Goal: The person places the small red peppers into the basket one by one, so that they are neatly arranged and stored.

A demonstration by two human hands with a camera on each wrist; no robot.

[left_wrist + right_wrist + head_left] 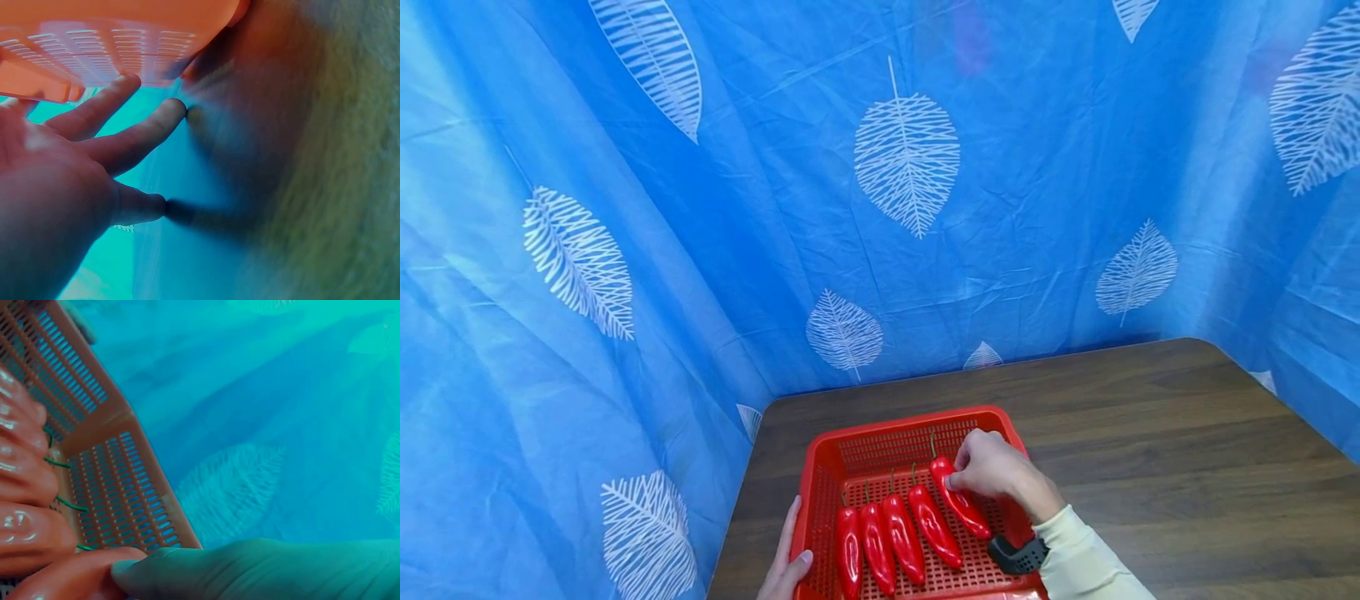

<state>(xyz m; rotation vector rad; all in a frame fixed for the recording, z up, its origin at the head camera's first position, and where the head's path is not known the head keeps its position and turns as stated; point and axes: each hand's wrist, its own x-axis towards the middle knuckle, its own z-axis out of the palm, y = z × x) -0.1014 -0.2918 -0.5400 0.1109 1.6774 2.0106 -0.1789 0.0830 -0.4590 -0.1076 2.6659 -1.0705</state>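
Observation:
A red plastic basket [917, 419] with slotted walls holds several glossy red chili peppers [901, 542] with green stems, lying side by side. My right hand [996, 473] reaches over the basket's right side and pinches the rightmost chili pepper [973, 518] near its upper part. In the right wrist view, a finger [181, 572] of that hand lies against this pepper. At the left, my left hand [782, 571] rests along the basket's outer wall, its thumb by the rim. Straight, spread fingers [137, 140] of this hand show in the left wrist view beside the basket [125, 47].
The basket stands on a dark wood-grain table [1157, 467] with rounded far corners. Blue curtains [1000, 208] printed with white leaves hang behind and along the sides. A black band [1018, 556] circles the right wrist, next to a pale sleeve [1082, 554].

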